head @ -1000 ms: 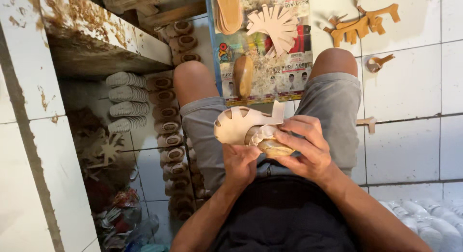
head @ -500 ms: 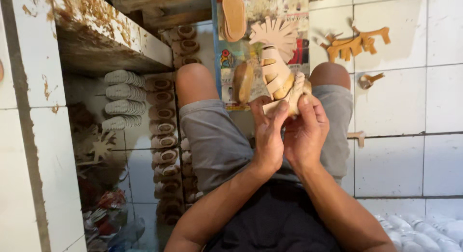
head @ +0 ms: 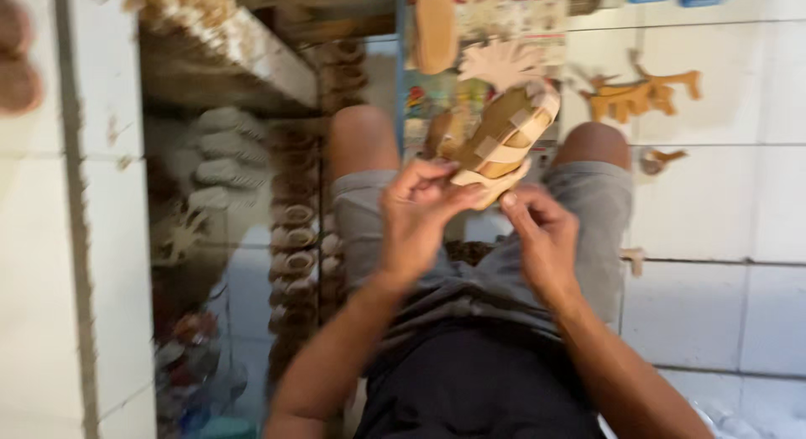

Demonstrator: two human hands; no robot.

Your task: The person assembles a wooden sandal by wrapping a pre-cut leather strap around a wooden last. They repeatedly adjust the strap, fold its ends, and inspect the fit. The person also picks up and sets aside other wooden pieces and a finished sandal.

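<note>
1. The left hand (head: pixel 420 221) is closed on the near end of a wooden sandal-shaped piece (head: pixel 502 141), fingers curled over its lower left edge; motion blur hides the exact finger placement.
2. The right hand (head: pixel 544 242) meets the same piece from the right, its fingertips pinching the near tip, so both hands grip it together.
3. The piece is held up above the lap, tilted, its far end pointing up and right; pale cross strips show on its brown face.
4. Below it lie the person's knees and grey shorts (head: pixel 588 204), with open air between piece and lap.
5. To the left, close beside the left knee, stand stacked rows of similar brown pieces (head: pixel 294 229), leaving little room on that side.
6. Farther left, a worn, chipped ledge (head: pixel 227 44) overhangs pale stacked items (head: pixel 222 154).
7. To the right, a white tiled floor (head: pixel 722 212) is open, bearing a wooden animal-shaped cutout (head: pixel 642 93).
8. Beyond the hands, a pale fan-shaped cutout (head: pixel 501 64) lies on colourful printed paper (head: pixel 504 15).
</note>
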